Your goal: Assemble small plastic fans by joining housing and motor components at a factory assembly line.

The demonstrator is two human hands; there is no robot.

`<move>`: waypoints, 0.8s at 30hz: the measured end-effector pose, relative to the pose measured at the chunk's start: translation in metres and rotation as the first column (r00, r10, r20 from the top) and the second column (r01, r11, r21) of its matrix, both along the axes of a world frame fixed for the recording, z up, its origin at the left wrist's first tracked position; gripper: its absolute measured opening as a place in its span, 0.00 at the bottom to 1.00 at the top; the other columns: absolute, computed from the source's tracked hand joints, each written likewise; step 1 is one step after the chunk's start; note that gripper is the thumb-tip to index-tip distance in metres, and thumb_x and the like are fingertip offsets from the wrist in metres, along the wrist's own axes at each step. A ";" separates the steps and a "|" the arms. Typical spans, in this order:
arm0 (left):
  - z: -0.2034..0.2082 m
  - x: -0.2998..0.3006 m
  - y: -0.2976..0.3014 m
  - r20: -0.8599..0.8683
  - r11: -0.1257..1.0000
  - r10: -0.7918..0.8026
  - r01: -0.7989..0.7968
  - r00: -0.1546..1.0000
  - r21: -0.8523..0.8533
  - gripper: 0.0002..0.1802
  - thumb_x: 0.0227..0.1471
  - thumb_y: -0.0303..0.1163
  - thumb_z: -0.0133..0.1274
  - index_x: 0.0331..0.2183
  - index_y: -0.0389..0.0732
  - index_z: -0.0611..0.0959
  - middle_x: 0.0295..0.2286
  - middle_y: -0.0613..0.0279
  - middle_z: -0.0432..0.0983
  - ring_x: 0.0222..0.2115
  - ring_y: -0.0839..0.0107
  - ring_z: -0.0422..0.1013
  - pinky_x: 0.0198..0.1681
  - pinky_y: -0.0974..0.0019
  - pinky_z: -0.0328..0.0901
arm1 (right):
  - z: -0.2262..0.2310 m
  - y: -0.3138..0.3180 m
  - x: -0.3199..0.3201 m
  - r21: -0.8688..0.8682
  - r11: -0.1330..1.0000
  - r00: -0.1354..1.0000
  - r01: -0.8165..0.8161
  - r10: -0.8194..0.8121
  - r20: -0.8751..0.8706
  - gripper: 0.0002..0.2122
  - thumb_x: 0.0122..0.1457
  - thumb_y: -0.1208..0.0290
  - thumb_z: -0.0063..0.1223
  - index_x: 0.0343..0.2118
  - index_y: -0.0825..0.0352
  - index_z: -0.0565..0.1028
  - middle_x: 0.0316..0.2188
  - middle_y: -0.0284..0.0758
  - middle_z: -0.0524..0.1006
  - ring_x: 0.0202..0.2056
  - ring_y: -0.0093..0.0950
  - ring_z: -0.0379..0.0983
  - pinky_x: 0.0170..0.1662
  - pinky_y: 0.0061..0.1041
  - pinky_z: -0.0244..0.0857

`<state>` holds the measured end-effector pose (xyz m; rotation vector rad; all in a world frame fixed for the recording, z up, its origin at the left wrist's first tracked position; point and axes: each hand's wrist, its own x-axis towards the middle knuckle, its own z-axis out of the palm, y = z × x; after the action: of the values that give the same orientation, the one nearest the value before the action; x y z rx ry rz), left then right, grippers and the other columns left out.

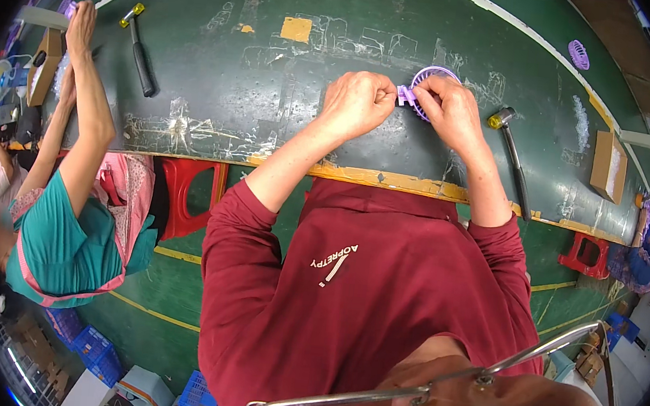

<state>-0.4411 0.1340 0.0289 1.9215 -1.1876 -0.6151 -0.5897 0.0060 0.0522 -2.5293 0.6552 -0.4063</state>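
Observation:
Over the dark green table, my right hand (pixel 453 112) grips a purple fan part with a round slatted guard (pixel 435 71) by the side where its short notched end (pixel 405 96) sticks out. Its fingers hide part of the guard. My left hand (pixel 360 101) is closed in a pinch right beside that notched end. Whatever sits between its fingertips, if anything, is too small to make out. To the right of my right hand lies a hammer (pixel 511 154) with a yellow and dark head and a black handle.
Another hammer (pixel 141 52) lies at the left, near a co-worker's arm (pixel 89 94). An open cardboard box (pixel 608 168) stands at the right end of the table (pixel 218 99). Purple slatted parts (pixel 579 54) lie beyond the white strip. Red stools (pixel 185 197) stand below the edge.

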 end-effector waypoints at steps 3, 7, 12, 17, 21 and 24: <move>-0.005 -0.001 0.001 0.042 1.000 -0.003 0.003 0.999 -0.001 0.10 0.47 0.34 0.57 0.31 0.41 0.87 0.18 0.58 0.77 0.20 0.66 0.75 0.27 0.62 0.68 | -0.006 0.018 0.001 -0.141 0.990 0.998 0.023 -0.016 0.054 0.07 0.54 0.67 0.59 0.28 0.66 0.79 0.27 0.39 0.80 0.34 0.39 0.75 0.37 0.38 0.69; -0.004 -0.002 0.003 0.009 1.000 -0.016 0.016 1.000 -0.008 0.09 0.47 0.33 0.57 0.30 0.39 0.87 0.18 0.56 0.78 0.20 0.67 0.75 0.28 0.63 0.69 | -0.009 0.038 -0.001 -0.405 0.914 0.998 0.037 -0.010 0.068 0.11 0.49 0.64 0.64 0.26 0.66 0.77 0.26 0.36 0.76 0.32 0.36 0.72 0.37 0.36 0.68; -0.005 -0.001 0.003 -0.027 0.999 -0.040 0.040 0.999 0.004 0.09 0.47 0.32 0.56 0.29 0.37 0.86 0.20 0.55 0.79 0.21 0.70 0.76 0.28 0.64 0.69 | -0.014 0.041 -0.001 -0.456 0.890 0.996 0.017 0.024 0.085 0.14 0.43 0.70 0.67 0.32 0.68 0.76 0.28 0.36 0.74 0.33 0.36 0.71 0.35 0.33 0.68; -0.005 -0.001 0.002 -0.067 0.999 -0.034 0.035 0.997 0.007 0.10 0.47 0.33 0.56 0.28 0.36 0.86 0.21 0.57 0.81 0.22 0.71 0.76 0.29 0.65 0.70 | -0.020 0.037 -0.004 -0.459 0.888 0.992 0.022 0.036 0.118 0.13 0.44 0.71 0.66 0.33 0.69 0.76 0.28 0.36 0.75 0.33 0.36 0.72 0.38 0.35 0.67; -0.008 -0.003 0.002 -0.055 1.000 -0.018 0.017 0.998 -0.016 0.10 0.47 0.32 0.57 0.28 0.35 0.86 0.21 0.57 0.81 0.22 0.72 0.76 0.29 0.66 0.70 | -0.017 0.032 -0.010 -0.341 0.940 0.987 0.011 0.044 0.152 0.13 0.48 0.71 0.65 0.36 0.70 0.78 0.31 0.37 0.78 0.35 0.37 0.74 0.41 0.36 0.68; -0.007 -0.004 0.002 -0.055 1.000 -0.001 0.001 0.998 0.004 0.10 0.47 0.32 0.57 0.28 0.35 0.86 0.21 0.59 0.81 0.21 0.73 0.75 0.29 0.66 0.69 | -0.017 0.029 -0.011 -0.274 0.961 0.984 0.016 0.034 0.177 0.13 0.49 0.71 0.65 0.36 0.70 0.79 0.31 0.38 0.79 0.35 0.38 0.75 0.41 0.36 0.68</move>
<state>-0.4449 0.1358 0.0216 1.8958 -1.1540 -0.6675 -0.6004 0.0351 0.0354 -2.7100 0.5494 -0.7606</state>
